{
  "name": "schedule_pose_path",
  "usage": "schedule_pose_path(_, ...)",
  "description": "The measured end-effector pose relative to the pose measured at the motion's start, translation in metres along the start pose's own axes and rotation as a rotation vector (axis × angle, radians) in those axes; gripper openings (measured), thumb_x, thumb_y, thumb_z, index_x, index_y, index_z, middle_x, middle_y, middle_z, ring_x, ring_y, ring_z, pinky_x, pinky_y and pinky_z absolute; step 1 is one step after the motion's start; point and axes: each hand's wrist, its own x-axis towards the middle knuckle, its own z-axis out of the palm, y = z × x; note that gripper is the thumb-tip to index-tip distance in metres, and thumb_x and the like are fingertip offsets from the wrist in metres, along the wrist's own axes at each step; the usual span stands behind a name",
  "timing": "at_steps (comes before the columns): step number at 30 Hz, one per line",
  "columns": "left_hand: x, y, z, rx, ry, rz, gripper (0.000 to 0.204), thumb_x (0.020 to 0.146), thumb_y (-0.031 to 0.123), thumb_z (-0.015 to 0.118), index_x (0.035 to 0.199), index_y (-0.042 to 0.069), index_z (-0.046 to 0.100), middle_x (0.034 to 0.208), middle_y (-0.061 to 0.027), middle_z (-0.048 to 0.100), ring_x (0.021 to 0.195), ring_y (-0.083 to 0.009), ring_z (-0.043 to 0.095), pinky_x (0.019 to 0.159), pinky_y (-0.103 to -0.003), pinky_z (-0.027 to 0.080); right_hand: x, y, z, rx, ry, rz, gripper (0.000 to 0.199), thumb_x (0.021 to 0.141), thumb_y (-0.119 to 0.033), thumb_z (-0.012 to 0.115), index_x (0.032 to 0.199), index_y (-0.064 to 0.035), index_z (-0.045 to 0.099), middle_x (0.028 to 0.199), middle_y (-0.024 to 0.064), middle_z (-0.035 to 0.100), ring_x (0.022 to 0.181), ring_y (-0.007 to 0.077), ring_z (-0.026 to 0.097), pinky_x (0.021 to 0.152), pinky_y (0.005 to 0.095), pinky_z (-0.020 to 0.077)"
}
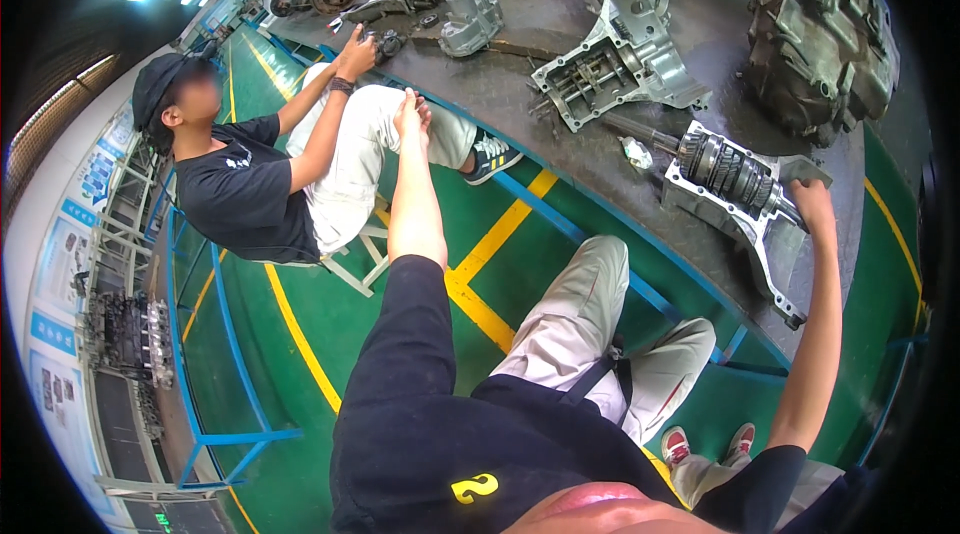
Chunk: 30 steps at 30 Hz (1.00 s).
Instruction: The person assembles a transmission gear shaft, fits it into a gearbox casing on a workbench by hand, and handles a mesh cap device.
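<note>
My left hand (412,121) is raised away from the bench, fingers stretched out and nothing in them, close to a seated co-worker's knee. On the bench's right part lies an open gearbox housing half (745,226) of grey cast metal. A gear shaft (722,169) with a stack of dark gears rests in it, its long thin end sticking out to the left. My right hand (814,202) has its fingers curled at the shaft's right end, beside the housing wall; the fingertips are partly hidden. A crumpled white wrapper or rag (637,153) lies beside the shaft.
Another open housing (620,59) and a smaller casting (471,22) lie farther along the metal bench (530,9). A large dark gearbox (822,39) stands at the far right. The co-worker (245,164) sits left, hands on small parts. Blue bench rails (590,224) run above green floor.
</note>
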Motion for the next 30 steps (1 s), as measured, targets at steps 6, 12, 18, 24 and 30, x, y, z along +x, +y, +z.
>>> schedule_pose_path(6, 0.002, -0.002, -0.002, -0.002, 0.004, -0.016, 0.031, 0.093, 0.042, 0.066, 0.103, 0.013, 0.068, 0.088, 0.0021, 0.064, 0.073, -0.0111, 0.056, 0.065, -0.028, 0.05, 0.013, 0.014, 0.008, -0.01, -0.035, 0.021, 0.049, 0.084, -0.036, 0.055, 0.102, 0.0078, 0.068, 0.103, 0.0344, 0.064, 0.104, 0.0479, 0.062, 0.094, 0.0457, 0.0476)
schedule_pose_path(12, 0.002, -0.009, -0.007, -0.017, -0.019, -0.021, 0.03, 0.094, 0.041, 0.065, 0.101, 0.012, 0.065, 0.086, 0.0018, 0.063, 0.07, -0.0097, 0.057, 0.06, -0.024, 0.049, 0.011, 0.01, 0.004, 0.021, -0.051, 0.009, 0.049, 0.084, -0.036, 0.056, 0.102, 0.0079, 0.068, 0.104, 0.0345, 0.064, 0.105, 0.047, 0.062, 0.094, 0.0447, 0.0478)
schedule_pose_path(18, -0.002, -0.013, -0.005, 0.001, -0.005, -0.036, 0.03, 0.095, 0.041, 0.064, 0.102, 0.012, 0.065, 0.085, 0.002, 0.063, 0.068, -0.0092, 0.056, 0.059, -0.024, 0.049, 0.008, 0.007, 0.003, 0.003, -0.035, -0.006, 0.048, 0.085, -0.033, 0.056, 0.102, 0.0102, 0.066, 0.096, 0.032, 0.067, 0.096, 0.0426, 0.067, 0.089, 0.0422, 0.0493)
schedule_pose_path(24, -0.002, -0.01, -0.003, 0.006, -0.009, -0.028, 0.029, 0.095, 0.039, 0.065, 0.102, 0.011, 0.065, 0.086, 0.0017, 0.063, 0.068, -0.0091, 0.056, 0.059, -0.025, 0.049, 0.003, 0.001, 0.0, 0.028, -0.038, -0.007, 0.047, 0.085, -0.034, 0.056, 0.102, 0.0088, 0.067, 0.097, 0.0308, 0.068, 0.096, 0.0419, 0.067, 0.088, 0.0422, 0.0496)
schedule_pose_path(30, -0.002, -0.012, 0.001, -0.007, -0.004, -0.012, 0.029, 0.094, 0.037, 0.066, 0.102, 0.01, 0.065, 0.085, 0.0009, 0.063, 0.069, -0.0106, 0.057, 0.059, -0.025, 0.049, 0.002, 0.001, -0.003, 0.038, -0.074, 0.008, 0.049, 0.086, -0.035, 0.056, 0.104, 0.0091, 0.066, 0.102, 0.0336, 0.065, 0.102, 0.0453, 0.064, 0.092, 0.0435, 0.0483)
